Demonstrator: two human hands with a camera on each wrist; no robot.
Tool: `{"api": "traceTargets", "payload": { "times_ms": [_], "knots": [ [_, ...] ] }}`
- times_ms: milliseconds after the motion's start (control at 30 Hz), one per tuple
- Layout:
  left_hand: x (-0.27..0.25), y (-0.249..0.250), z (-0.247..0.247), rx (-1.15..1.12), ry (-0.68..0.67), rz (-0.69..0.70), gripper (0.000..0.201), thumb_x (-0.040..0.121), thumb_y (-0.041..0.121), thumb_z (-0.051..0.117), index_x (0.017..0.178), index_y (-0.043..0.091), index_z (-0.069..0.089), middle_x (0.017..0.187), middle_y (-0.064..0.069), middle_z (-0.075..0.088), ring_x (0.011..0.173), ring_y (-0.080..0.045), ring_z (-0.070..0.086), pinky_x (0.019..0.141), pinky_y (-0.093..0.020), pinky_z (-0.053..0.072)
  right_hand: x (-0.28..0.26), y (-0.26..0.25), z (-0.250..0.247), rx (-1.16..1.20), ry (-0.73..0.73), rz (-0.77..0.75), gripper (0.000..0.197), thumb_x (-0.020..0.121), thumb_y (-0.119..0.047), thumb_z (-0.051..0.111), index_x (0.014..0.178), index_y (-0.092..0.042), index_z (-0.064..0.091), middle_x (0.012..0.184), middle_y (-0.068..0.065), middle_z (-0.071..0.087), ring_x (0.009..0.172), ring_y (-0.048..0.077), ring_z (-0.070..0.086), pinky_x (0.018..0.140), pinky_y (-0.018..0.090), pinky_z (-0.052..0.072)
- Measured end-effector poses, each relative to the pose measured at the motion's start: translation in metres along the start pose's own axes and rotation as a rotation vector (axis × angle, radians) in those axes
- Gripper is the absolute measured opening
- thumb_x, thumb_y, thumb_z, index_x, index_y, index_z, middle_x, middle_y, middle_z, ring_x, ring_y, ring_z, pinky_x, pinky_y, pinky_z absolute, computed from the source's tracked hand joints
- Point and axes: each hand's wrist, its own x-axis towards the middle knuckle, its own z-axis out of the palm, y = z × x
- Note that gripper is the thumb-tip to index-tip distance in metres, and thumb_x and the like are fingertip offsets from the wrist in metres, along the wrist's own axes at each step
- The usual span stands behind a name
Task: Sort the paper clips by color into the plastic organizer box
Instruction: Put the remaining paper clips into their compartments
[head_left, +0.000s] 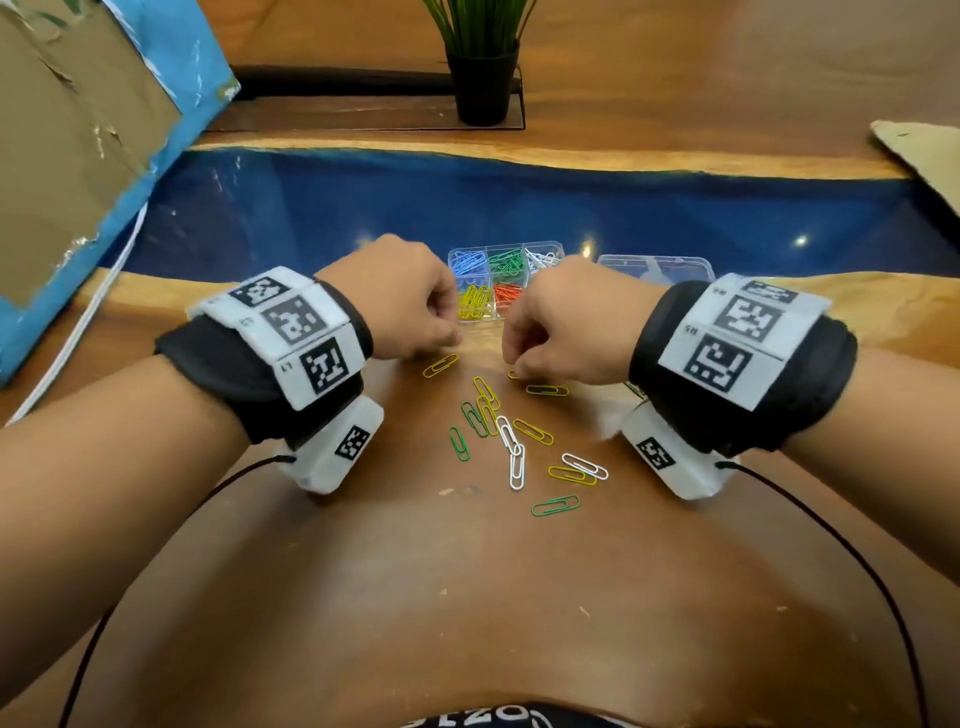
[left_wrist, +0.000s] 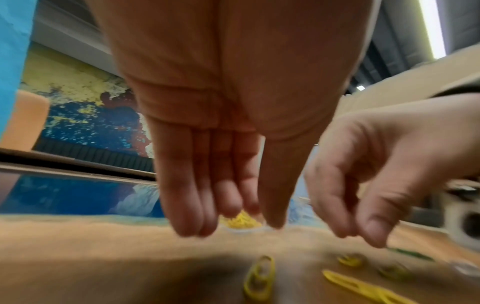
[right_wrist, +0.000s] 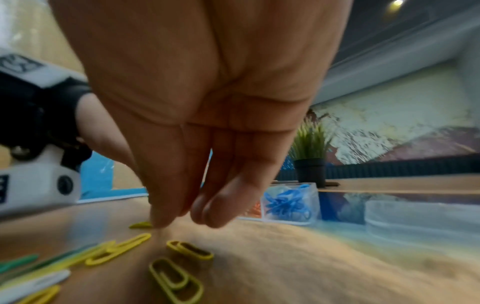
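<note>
Organizer box (head_left: 506, 249) mostly filled; loose clips (head_left: 514, 441) remain. Your left hand (head_left: 400, 296) empty, relaxed; right hand (head_left: 566, 322) fingertips nearing yellow clip (head_left: 514, 375), grip unconfirmed.

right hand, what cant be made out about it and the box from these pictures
- Right hand: head view shows only its back. In the blurred right wrist view its fingers touch a yellow clip; a grip cannot be told.
- Box: near right compartment is hidden by that hand in the head view.
- Lid: partly behind the right wrist in the head view.
</note>
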Motion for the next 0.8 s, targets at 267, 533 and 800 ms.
{"api": "traceTargets", "payload": {
  "times_ms": [267,533,800],
  "knots": [
    [-0.011,0.02,0.006,0.257,-0.146,-0.032,0.022,0.077,0.036,0.071,0.091,0.02,0.072,0.086,-0.003,0.062,0.085,-0.02,0.057,0.064,-0.028,0.039,0.001,-0.009,0.006,-0.027,-0.099,0.045,0.019,0.079,-0.013,0.059,0.091,-0.024,0.069,0.079,-0.006,0.059,0.087,0.018,0.061,0.081,0.028,0.052],
    [-0.007,0.025,0.006,0.31,-0.147,-0.045,0.017,0.083,0.025,0.064,0.094,0.014,0.069,0.098,-0.009,0.064,0.091,-0.027,0.061,0.066,-0.031,0.042,-0.001,-0.008,0.009,0.037,-0.144,0.069,0.02,0.08,-0.016,0.061,0.098,-0.022,0.067,0.075,-0.009,0.056,0.078,0.014,0.054,0.068,0.023,0.045],
    [-0.006,0.027,0.006,0.356,-0.173,-0.025,0.012,0.075,0.022,0.065,0.083,0.013,0.068,0.078,-0.003,0.059,0.077,-0.024,0.059,0.061,-0.029,0.043,-0.006,0.008,0.001,0.403,-0.009,0.143,0.012,0.08,-0.011,0.055,0.077,-0.013,0.066,0.062,-0.003,0.06,0.054,0.007,0.058,0.063,0.013,0.048]
  ]
}}
